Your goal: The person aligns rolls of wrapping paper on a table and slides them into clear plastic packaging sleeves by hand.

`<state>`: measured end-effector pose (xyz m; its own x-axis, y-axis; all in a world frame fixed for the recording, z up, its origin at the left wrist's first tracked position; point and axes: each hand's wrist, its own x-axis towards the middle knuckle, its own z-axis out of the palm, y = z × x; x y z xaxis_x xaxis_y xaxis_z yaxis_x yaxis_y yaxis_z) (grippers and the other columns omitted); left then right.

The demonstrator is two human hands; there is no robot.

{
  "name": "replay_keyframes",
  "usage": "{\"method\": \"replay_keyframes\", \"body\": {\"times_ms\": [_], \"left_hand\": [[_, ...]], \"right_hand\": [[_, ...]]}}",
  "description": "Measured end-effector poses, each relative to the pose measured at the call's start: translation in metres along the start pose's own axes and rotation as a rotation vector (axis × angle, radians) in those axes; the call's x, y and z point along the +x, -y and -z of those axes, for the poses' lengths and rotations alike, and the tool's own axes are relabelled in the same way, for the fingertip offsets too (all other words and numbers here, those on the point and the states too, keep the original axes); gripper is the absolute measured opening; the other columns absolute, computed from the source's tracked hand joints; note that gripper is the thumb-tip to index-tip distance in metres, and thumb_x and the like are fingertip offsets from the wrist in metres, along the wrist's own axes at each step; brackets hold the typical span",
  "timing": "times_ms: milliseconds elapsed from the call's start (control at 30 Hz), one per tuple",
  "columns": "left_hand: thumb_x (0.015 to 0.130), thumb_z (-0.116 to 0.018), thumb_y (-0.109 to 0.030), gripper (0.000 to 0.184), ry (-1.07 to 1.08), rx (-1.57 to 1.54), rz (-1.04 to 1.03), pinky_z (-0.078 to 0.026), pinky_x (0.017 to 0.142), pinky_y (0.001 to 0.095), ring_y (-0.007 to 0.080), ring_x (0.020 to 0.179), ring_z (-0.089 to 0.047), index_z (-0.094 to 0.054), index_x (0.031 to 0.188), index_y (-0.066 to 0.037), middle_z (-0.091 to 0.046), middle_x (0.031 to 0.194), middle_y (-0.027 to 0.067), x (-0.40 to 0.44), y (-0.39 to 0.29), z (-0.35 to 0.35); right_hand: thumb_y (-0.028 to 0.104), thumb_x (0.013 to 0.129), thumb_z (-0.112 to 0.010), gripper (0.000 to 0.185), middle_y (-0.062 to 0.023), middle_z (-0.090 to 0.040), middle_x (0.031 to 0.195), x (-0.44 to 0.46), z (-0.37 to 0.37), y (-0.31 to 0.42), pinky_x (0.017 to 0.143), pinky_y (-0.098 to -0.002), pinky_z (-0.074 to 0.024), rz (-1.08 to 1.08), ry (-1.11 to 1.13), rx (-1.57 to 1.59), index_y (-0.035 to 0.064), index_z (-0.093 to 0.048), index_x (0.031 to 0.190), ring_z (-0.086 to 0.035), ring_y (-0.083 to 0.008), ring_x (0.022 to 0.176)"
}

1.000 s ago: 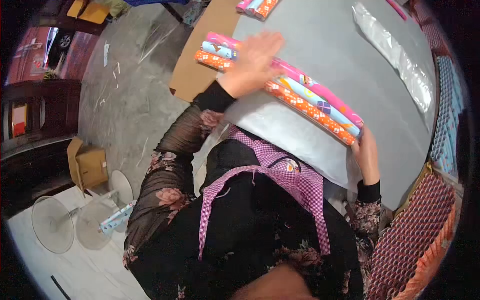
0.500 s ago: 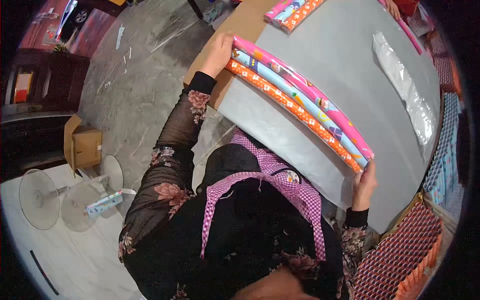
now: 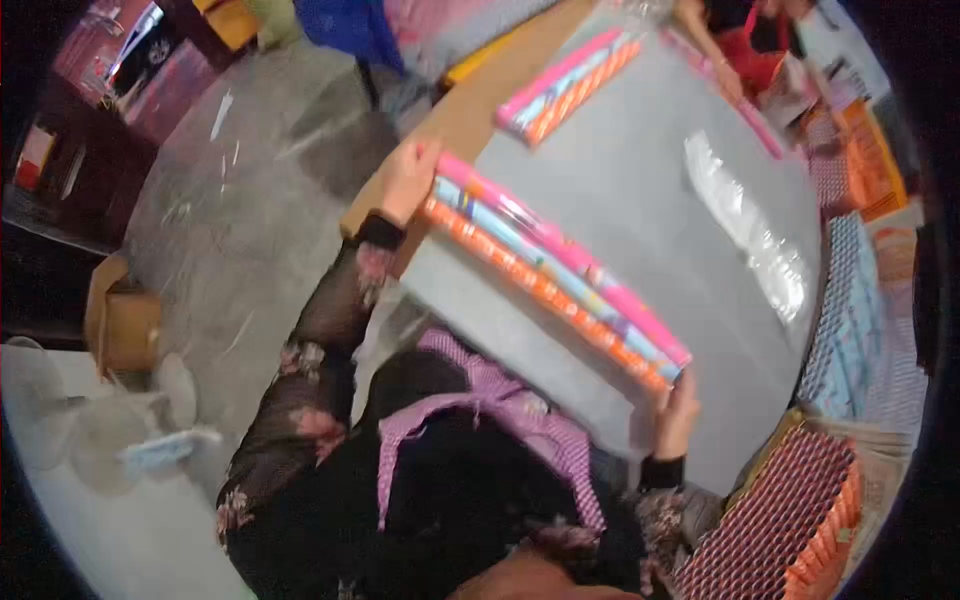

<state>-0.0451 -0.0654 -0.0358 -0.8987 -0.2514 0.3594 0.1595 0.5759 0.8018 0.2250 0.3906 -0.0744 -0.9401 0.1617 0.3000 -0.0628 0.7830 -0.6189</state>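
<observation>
Three rolls of wrapping paper [image 3: 550, 265], pink, light blue and orange with printed patterns, lie side by side as one bundle between my hands. Around their upper left end my left hand [image 3: 408, 180] is closed. My right hand [image 3: 677, 410] grips the lower right end. The bundle is held over the grey-covered table [image 3: 560, 370], slanting down to the right; whether it touches the surface I cannot tell. Motion blurs the picture somewhat.
A similar bundle of rolls [image 3: 570, 85] lies at the table's far side. Clear plastic wrap [image 3: 745, 225] rests on the right. Another person's hand [image 3: 730, 85] is near a pink roll at the far edge. Stacked patterned rolls [image 3: 775, 515] stand at the right.
The view has tilted up and shifted, showing more of the far side and the other person. Both my hands still hold the bundle at its ends.
</observation>
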Motion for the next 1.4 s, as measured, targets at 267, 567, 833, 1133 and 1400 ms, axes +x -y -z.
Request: {"method": "replay_keyframes", "body": {"times_ms": [267, 567, 833, 1133, 1400], "left_hand": [[0.097, -0.053, -0.034, 0.039, 0.235, 0.120, -0.027, -0.046, 0.065, 0.0489, 0.0387, 0.073, -0.063, -0.066, 0.083, 0.000, -0.066, 0.080, 0.0218, -0.003, 0.032, -0.027], [0.102, -0.052, -0.037, 0.053, 0.553, -0.200, -0.352, -0.042, 0.103, 0.0432, 0.0286, 0.120, -0.056, -0.047, 0.138, 0.002, -0.057, 0.131, 0.0171, -0.012, -0.122, 0.037], [0.096, -0.055, -0.054, 0.084, 0.782, -1.001, -1.105, -0.049, 0.094, 0.0365, 0.0246, 0.111, -0.062, -0.022, 0.153, -0.001, -0.062, 0.122, 0.0191, -0.111, -0.326, 0.172], [0.097, -0.052, -0.055, 0.079, 0.841, -1.005, -1.137, -0.048, 0.095, 0.0371, 0.0257, 0.112, -0.061, -0.029, 0.149, 0.000, -0.061, 0.124, 0.0201, -0.100, -0.330, 0.194], [0.097, -0.049, -0.056, 0.075, 0.766, -0.946, -1.053, -0.047, 0.096, 0.0375, 0.0266, 0.112, -0.061, -0.035, 0.145, 0.000, -0.060, 0.126, 0.0211, -0.062, -0.316, 0.192]], "right_hand": [[0.004, 0.085, -0.056, 0.041, -0.0266, -0.065, 0.093, 0.022, -0.001, 0.001, 0.072, -0.0504, -0.0509, -0.055, 0.192, -0.101, 0.0056, -0.057, 0.126, -0.063, -0.0450, 0.084], [0.004, 0.085, -0.053, 0.035, -0.0252, -0.068, 0.098, 0.013, -0.004, -0.019, 0.077, -0.0464, -0.0524, -0.054, 0.147, 0.012, 0.0024, -0.063, 0.118, -0.066, -0.0414, 0.090], [0.004, 0.085, -0.052, 0.036, -0.0253, -0.068, 0.095, 0.006, -0.002, -0.013, 0.078, -0.0447, -0.0527, -0.064, 0.117, -0.020, 0.0021, -0.062, 0.119, -0.067, -0.0411, 0.089], [0.007, 0.085, -0.051, 0.036, -0.0260, -0.066, 0.099, -0.002, -0.003, -0.022, 0.079, -0.0502, -0.0504, -0.088, 0.128, -0.050, 0.0050, -0.062, 0.119, -0.063, -0.0454, 0.094], [0.003, 0.083, -0.051, 0.038, -0.0261, -0.067, 0.104, 0.005, 0.008, 0.002, 0.081, -0.0473, -0.0516, -0.127, 0.231, 0.010, 0.0038, -0.061, 0.120, -0.064, -0.0427, 0.098]]}}
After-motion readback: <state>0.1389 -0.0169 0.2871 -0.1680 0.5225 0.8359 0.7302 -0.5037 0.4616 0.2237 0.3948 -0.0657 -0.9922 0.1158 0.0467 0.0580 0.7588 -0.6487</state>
